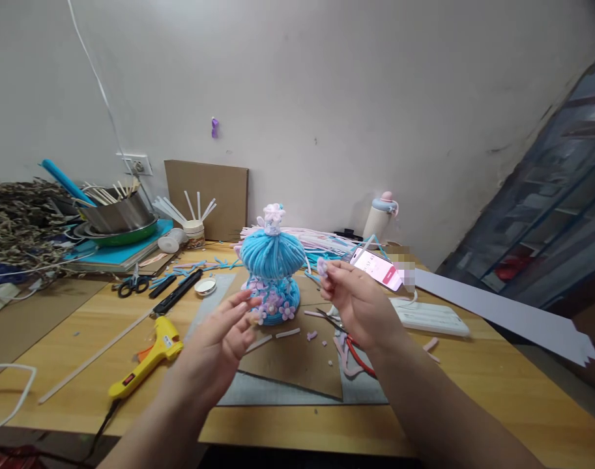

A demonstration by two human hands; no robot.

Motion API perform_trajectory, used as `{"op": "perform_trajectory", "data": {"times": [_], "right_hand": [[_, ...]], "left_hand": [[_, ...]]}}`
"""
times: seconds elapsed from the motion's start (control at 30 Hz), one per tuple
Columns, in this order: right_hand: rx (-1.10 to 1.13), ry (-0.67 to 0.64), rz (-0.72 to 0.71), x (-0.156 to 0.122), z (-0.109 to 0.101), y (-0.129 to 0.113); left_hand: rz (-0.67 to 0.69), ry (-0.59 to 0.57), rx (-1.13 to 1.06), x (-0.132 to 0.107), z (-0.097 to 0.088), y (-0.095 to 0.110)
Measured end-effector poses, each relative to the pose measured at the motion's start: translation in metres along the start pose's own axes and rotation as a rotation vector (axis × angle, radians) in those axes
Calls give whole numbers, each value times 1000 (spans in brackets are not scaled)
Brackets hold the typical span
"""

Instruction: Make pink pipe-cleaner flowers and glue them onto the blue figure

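Observation:
A blue and pale pink craft piece (272, 254) made of fuzzy pipe cleaners stands upright in the middle, with small flowers around its base and a pink tuft on top. My right hand (353, 299), right of the piece and apart from it, pinches a small pale purple pipe-cleaner flower (322, 266). In front of the base on the left is my left hand (226, 332), its fingers loosely curled and apart, holding nothing I can see. Whether its fingertips touch the base flowers I cannot tell. Red-handled scissors (358, 355) lie partly hidden behind my right hand.
Cardboard (297, 365) with cut scraps lies under the piece. At left are a yellow glue gun (148, 361) with its cord, and black scissors (132, 284). A phone (378, 268), a white power strip (431, 317) and a bottle (379, 218) stand or lie right.

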State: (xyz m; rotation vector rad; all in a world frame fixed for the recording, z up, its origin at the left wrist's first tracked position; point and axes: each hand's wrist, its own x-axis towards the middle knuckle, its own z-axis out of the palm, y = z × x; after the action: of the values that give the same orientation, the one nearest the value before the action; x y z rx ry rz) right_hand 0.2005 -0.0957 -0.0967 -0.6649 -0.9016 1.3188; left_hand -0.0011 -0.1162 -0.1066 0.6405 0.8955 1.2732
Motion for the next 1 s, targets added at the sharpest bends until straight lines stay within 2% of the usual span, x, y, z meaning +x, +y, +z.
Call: {"op": "perform_trajectory", "data": {"times": [0.03, 0.13, 0.27, 0.37, 0.5, 0.67, 1.0], "right_hand": [[-44, 27, -45, 5, 3, 0], [-184, 47, -174, 18, 9, 2], [-339, 13, -334, 33, 13, 6], [-458, 20, -400, 42, 14, 10], [-526, 41, -389, 54, 17, 16], [-496, 81, -362, 64, 22, 22], [-532, 67, -347, 67, 22, 24]], "left_hand": [[-48, -25, -85, 2, 11, -3], [-117, 22, -250, 8, 30, -9], [-90, 19, -381, 17, 40, -15], [-83, 9, -423, 22, 45, -17], [-97, -17, -458, 29, 49, -18], [-84, 4, -452, 37, 52, -20], [-69, 42, -416, 40, 54, -21]]}}
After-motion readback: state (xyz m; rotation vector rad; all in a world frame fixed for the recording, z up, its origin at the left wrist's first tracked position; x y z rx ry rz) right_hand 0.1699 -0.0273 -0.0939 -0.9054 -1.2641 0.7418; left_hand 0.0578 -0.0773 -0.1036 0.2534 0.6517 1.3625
